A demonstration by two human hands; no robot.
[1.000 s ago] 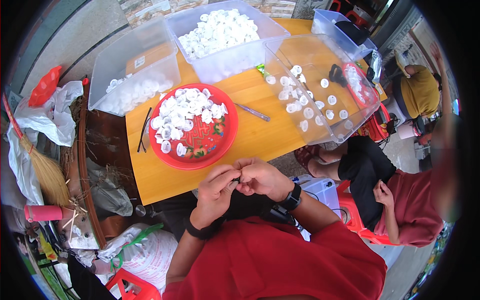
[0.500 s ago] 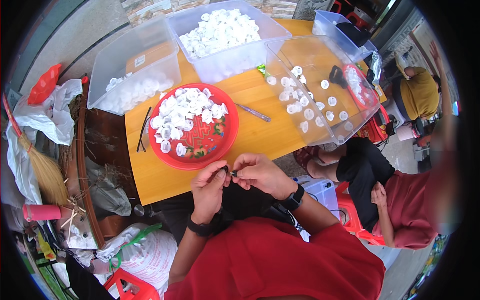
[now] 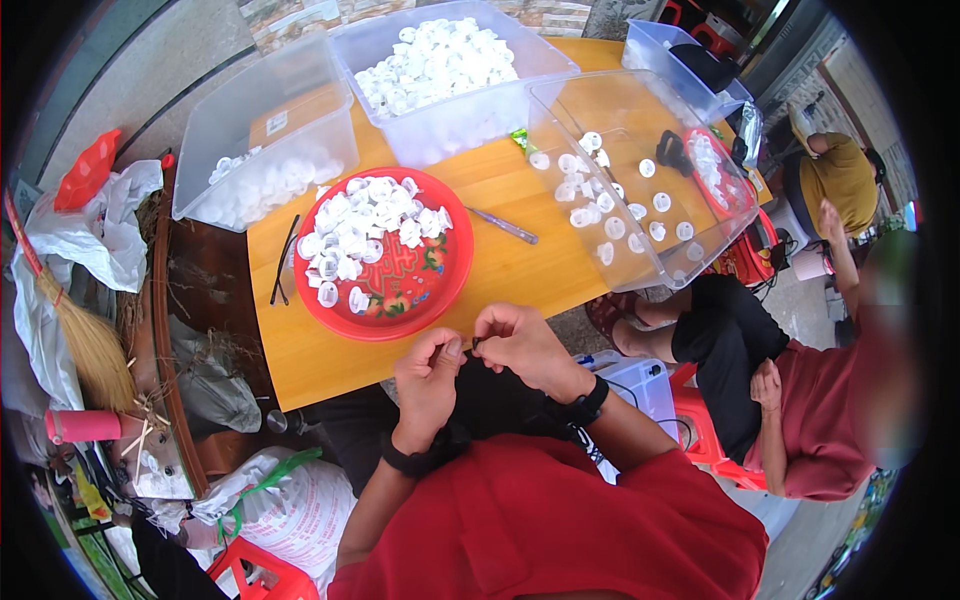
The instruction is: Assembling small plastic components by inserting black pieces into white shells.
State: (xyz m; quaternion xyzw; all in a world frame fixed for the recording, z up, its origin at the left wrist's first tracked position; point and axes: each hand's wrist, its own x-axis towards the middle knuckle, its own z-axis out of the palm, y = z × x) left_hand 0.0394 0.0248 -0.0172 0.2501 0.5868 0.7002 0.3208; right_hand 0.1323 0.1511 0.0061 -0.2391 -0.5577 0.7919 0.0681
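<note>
Just past the near edge of the wooden table, my left hand (image 3: 427, 385) and my right hand (image 3: 525, 347) are close together, fingertips almost meeting. The right thumb and forefinger pinch a small dark piece (image 3: 476, 344), too small to name. My left thumb and fingers are pressed together; what they hold, if anything, is hidden. Beyond both hands stands a round red tray (image 3: 440, 288) with a printed pattern. Many small white plastic parts (image 3: 365, 220) are heaped on its far side. To its right lies a thin screwdriver-like tool (image 3: 503, 225).
Clear plastic bins stand along the back: one heaped with white parts (image 3: 440, 65), another (image 3: 320, 125) partly filled. A clear bin (image 3: 640, 180) at right has scattered white caps showing through it. Dark tweezer-like sticks (image 3: 285, 260) lie left. A person (image 3: 815, 410) sits at right.
My hands have drawn slightly apart, and the dark piece near the left fingertips no longer shows. At right, the seated person's raised arm has come down.
</note>
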